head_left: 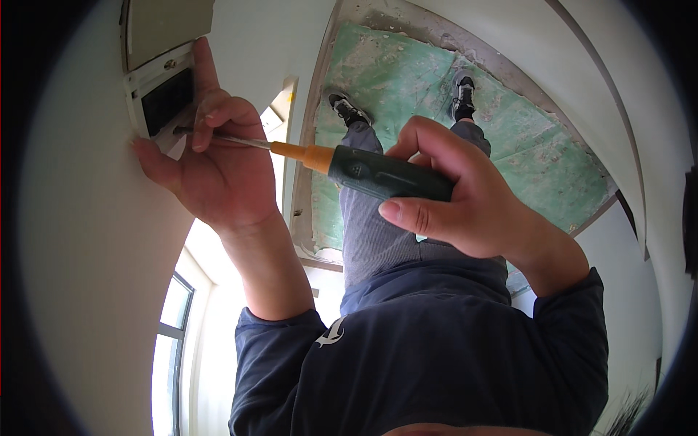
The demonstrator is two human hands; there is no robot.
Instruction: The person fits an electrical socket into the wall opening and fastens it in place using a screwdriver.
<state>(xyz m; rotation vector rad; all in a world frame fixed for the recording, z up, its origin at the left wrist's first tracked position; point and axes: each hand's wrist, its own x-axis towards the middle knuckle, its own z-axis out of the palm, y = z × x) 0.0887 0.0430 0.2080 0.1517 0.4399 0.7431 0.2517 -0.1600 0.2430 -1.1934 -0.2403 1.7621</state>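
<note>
My right hand (465,196) is closed around the dark green and orange handle of a screwdriver (392,174). Its thin metal shaft runs left across my left palm, and the tip meets the lower edge of a white wall-mounted frame (137,98) with a dark rectangular middle. My left hand (229,163) grips this frame, thumb at the lower corner and index finger stretched up its right side. The other left fingers curl beside the shaft near the tip. A brass-coloured screw (169,64) shows at the frame's upper edge.
Directly above the frame sits a beige-grey wall plate (167,29). Below, a dirty green sheet (392,80) covers the floor around my shoes, within a doorway-like border. A window (173,327) stands at lower left. Pale walls rise on both sides.
</note>
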